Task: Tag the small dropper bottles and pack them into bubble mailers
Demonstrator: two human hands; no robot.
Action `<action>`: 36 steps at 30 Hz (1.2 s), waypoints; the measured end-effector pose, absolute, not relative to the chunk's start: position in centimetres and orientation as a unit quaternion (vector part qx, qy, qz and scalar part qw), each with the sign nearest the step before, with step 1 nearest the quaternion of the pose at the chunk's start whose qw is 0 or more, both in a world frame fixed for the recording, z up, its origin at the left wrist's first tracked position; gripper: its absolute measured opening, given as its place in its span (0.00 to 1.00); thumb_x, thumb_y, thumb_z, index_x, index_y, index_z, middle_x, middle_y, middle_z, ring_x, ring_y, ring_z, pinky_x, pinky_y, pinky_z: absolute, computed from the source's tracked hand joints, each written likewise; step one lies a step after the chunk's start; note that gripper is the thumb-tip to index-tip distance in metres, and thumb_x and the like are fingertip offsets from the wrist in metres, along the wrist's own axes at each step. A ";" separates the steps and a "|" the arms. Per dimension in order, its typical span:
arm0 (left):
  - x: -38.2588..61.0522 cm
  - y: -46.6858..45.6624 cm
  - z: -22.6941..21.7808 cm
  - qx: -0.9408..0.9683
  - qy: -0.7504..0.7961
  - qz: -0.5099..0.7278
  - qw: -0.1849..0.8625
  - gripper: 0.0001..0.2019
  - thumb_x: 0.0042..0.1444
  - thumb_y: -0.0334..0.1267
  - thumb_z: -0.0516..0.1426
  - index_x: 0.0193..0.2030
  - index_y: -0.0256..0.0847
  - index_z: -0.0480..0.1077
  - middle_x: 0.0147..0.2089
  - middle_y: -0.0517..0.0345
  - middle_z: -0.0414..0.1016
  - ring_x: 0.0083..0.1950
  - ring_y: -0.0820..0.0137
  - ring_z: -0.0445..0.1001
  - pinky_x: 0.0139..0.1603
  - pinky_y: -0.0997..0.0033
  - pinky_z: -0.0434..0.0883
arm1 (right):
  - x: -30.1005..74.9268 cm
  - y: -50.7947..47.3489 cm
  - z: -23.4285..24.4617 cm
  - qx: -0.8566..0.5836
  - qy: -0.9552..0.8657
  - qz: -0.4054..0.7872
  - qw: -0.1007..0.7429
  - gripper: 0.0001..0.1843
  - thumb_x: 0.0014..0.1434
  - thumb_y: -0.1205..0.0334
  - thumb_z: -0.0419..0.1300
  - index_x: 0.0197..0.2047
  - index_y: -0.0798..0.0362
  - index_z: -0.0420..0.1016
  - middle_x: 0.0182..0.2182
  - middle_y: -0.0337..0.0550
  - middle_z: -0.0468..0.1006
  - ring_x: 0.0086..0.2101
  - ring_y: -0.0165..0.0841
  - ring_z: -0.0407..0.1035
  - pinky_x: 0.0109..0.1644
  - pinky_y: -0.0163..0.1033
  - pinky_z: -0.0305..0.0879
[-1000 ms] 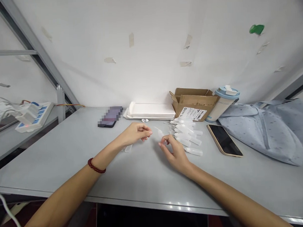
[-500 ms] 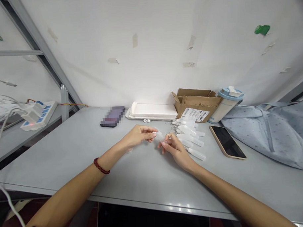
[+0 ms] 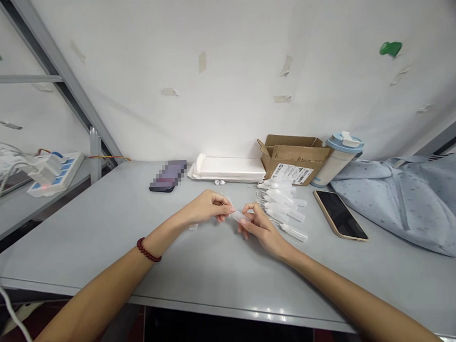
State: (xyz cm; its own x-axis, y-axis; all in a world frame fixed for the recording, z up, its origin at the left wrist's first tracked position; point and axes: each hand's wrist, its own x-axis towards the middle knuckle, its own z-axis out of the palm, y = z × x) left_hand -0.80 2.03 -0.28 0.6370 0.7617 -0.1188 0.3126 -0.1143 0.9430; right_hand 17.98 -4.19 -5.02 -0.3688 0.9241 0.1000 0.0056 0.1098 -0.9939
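Above the middle of the table, my left hand (image 3: pixel 210 207) pinches one end of a small translucent plastic tube (image 3: pixel 239 216). A thin pale loop shows by those fingertips. My right hand (image 3: pixel 263 229) closes thumb and fingers round the tube's other end. The tube is tilted, and both its ends are partly hidden by fingers. Just beyond my right hand lie several similar white-and-clear tubes (image 3: pixel 285 211) with thin cords, side by side. A scrap of clear plastic (image 3: pixel 193 226) sits beneath my left wrist.
At the back are a stack of white flat packets (image 3: pixel 231 166), an open cardboard box (image 3: pixel 297 158) and a tumbler (image 3: pixel 336 159). A phone (image 3: pixel 340 214) and a pale blue bag (image 3: pixel 397 205) lie right. Another phone (image 3: pixel 168 175) and a power strip (image 3: pixel 58 172) are left.
My hands have come slightly closer together. The tube between them now shows more plainly, its far end at my right fingers. The camera view has shifted slightly.
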 end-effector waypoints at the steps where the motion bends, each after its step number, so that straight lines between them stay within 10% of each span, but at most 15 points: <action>1: -0.8 2.0 -0.3 0.715 0.377 0.204 0.552 0.15 0.45 0.49 0.61 0.28 0.36 0.73 0.23 0.59 0.69 0.27 0.73 0.68 0.30 0.73 0.68 | 18.0 -4.2 -5.0 -0.374 -0.617 0.553 0.417 0.13 0.59 0.52 0.53 0.39 0.48 0.52 0.24 0.32 0.69 0.23 0.27 0.60 0.30 0.36 0.55; 13: -0.7 2.3 -0.8 0.709 0.346 0.253 0.560 0.11 0.44 0.40 0.63 0.34 0.37 0.74 0.34 0.56 0.75 0.35 0.72 0.71 0.38 0.73 0.69 | 18.1 -3.7 -5.5 -0.363 -0.606 0.562 0.430 0.13 0.61 0.50 0.50 0.40 0.49 0.52 0.25 0.31 0.67 0.21 0.25 0.59 0.30 0.35 0.56; 22: -0.5 1.9 -0.8 0.744 0.382 0.223 0.500 0.16 0.53 0.48 0.55 0.27 0.35 0.71 0.22 0.59 0.70 0.25 0.74 0.68 0.29 0.75 0.67 | 18.1 -3.7 -5.8 -0.374 -0.609 0.551 0.431 0.14 0.61 0.49 0.49 0.42 0.49 0.52 0.26 0.32 0.68 0.21 0.25 0.60 0.29 0.36 0.56; 31: -0.4 1.6 -0.6 0.774 0.343 0.246 0.472 0.12 0.50 0.43 0.57 0.38 0.37 0.72 0.40 0.54 0.74 0.41 0.67 0.71 0.40 0.72 0.69 | 18.1 -3.4 -5.8 -0.376 -0.596 0.560 0.435 0.14 0.60 0.48 0.50 0.41 0.49 0.53 0.24 0.31 0.67 0.20 0.25 0.59 0.29 0.35 0.56; 36: -0.3 1.7 -0.8 0.760 0.387 0.230 0.468 0.17 0.54 0.49 0.53 0.31 0.35 0.70 0.31 0.56 0.73 0.30 0.72 0.71 0.31 0.73 0.68 | 18.0 -3.5 -5.6 -0.383 -0.593 0.560 0.433 0.15 0.60 0.47 0.50 0.41 0.49 0.53 0.24 0.31 0.67 0.20 0.25 0.59 0.29 0.36 0.56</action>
State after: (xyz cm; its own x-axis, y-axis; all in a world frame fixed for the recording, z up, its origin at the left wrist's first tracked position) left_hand -0.28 1.66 -0.76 0.5946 0.8039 -0.0135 0.3737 -0.2615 0.8899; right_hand 17.98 -3.52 -5.64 -0.3324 0.9393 0.0848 -0.0307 0.0790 -0.9964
